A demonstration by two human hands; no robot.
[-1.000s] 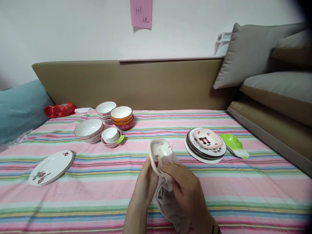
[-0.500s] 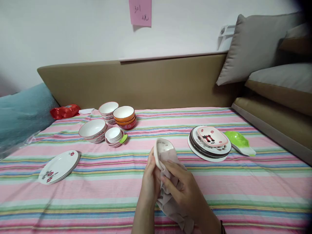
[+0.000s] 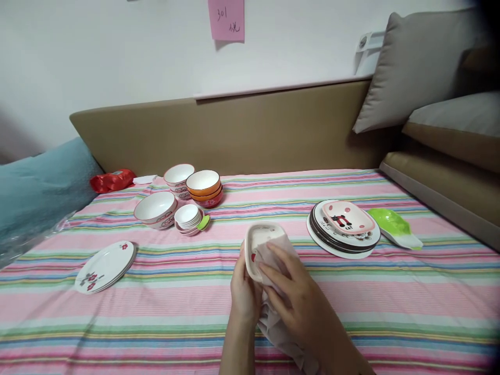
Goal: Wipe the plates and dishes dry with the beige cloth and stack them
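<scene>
A small white squarish dish (image 3: pixel 253 240) with a red mark inside is held up above the striped cloth. My left hand (image 3: pixel 245 291) grips it from the left and below, fingers closed around its side. A pale greyish-pink cloth (image 3: pixel 287 341) covers the dish's right part and hangs down beneath it. My right hand (image 3: pixel 295 289) presses this cloth against the inside of the dish, its fingers bent over the fabric. Part of the dish is hidden by the cloth and the right fingers.
Right of my hands lies a stack of plates (image 3: pixel 312 229) topped by a pink cat dish (image 3: pixel 353 217), beside a green leaf-shaped dish (image 3: pixel 392 226). Stacked bowls (image 3: pixel 203 190), small white dishes (image 3: pixel 187 214) and oval plates (image 3: pixel 107 265) are on the left.
The dish has turned so that more of its inside faces me. My right hand has shifted slightly over it with the cloth. The whole view has moved a little.
</scene>
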